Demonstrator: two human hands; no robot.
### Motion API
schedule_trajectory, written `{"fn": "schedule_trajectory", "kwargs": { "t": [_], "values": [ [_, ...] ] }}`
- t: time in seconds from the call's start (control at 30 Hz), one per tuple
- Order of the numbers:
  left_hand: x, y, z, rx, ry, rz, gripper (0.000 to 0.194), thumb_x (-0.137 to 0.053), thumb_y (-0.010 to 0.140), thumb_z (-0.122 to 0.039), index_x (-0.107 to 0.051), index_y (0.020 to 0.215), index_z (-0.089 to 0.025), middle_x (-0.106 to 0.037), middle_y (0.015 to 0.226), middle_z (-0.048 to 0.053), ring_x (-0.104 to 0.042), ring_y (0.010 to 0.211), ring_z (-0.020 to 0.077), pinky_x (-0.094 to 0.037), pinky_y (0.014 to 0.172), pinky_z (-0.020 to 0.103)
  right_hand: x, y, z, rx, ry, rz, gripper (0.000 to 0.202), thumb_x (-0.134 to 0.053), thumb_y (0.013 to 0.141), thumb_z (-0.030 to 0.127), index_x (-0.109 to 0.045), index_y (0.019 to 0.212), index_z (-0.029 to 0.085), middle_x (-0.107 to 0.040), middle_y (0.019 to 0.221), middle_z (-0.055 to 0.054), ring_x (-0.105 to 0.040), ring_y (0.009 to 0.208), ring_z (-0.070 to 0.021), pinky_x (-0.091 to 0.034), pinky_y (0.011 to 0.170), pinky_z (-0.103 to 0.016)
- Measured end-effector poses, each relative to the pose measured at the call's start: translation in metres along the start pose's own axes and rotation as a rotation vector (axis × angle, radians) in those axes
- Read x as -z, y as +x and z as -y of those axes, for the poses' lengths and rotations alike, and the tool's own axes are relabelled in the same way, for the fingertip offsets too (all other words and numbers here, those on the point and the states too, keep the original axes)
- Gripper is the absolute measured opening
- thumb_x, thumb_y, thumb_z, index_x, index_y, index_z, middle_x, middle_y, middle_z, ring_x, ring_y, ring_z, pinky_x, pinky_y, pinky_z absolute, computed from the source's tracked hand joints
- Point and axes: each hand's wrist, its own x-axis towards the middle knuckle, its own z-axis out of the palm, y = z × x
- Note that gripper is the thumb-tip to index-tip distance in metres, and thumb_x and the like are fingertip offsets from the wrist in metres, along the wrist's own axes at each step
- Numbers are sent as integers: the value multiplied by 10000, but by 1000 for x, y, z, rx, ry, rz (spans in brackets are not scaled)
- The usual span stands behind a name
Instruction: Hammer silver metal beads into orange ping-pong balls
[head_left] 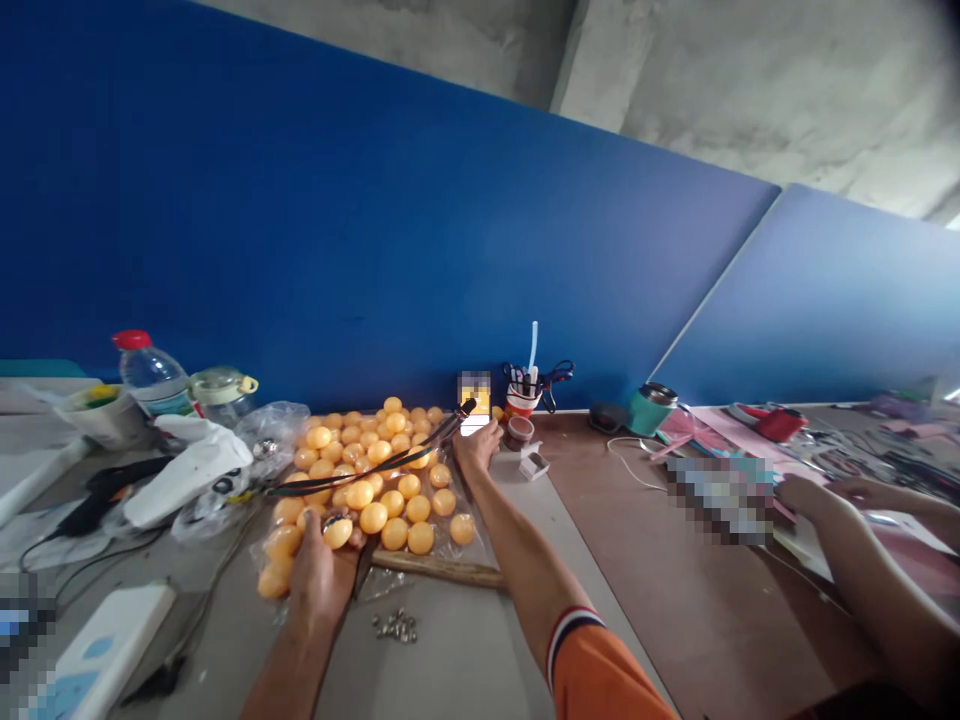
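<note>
1. far left of the balls (373, 518): a bottle (154, 375) with a red cap, and beside it a lidded jar (222, 392).
2. left of the balls and nearer the wearer: a white bag (191, 475) on crumpled clear plastic, with a white slab (105, 640) below it.
3. at the front left edge of the balls: the left hand (319, 565), its fingers curled round one orange ball (338, 532), thumb on the left side.
4. across the balls, slanting up to the right: a black strap (375, 467). the balls themselves lie in a wide heap on clear plastic, against the foot of the blue wall (337, 220).
5. just in front of the balls: a wooden stick (439, 569), and nearer the wearer a small cluster of metal bits (395, 627).
6. at the back right edge of the balls: the right hand (480, 447), reaching to the bottom of an upright phone (475, 418). it seems to be by the strap's dark end, but blur hides the grip, so i cannot tell whether it is open or closed.
7. right of the balls: a cup (523, 402) of pens and wires, a round tub (520, 431) and a little clear box (534, 466).
8. well right of the balls: a teal mug (650, 410), then another person's hands (806, 497) over papers.
</note>
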Motion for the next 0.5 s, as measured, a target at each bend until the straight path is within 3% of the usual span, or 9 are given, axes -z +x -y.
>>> {"fn": "schedule_trajectory", "kwargs": {
  "t": [0.23,0.5],
  "values": [
    [-10,-11,-2,21,-20,-56,341,-464,965,-357,-581,725,-144,-573,625,40,-477,465,111,-459,425,227,-10,15,-2,1,-27,49,706,-618,747,397,-369,1332,89,-421,1347,-313,-475,1247,-432,-358,1012,-586],
    [-7,-10,-2,22,-31,-14,333,-491,952,-361,-580,709,-152,-575,618,35,-484,471,116,-470,435,236,-3,17,-5,23,-25,89,902,-707,658,367,-314,1414,73,-405,1386,-319,-446,1284,-460,-336,1043,-587]
  ]
}}
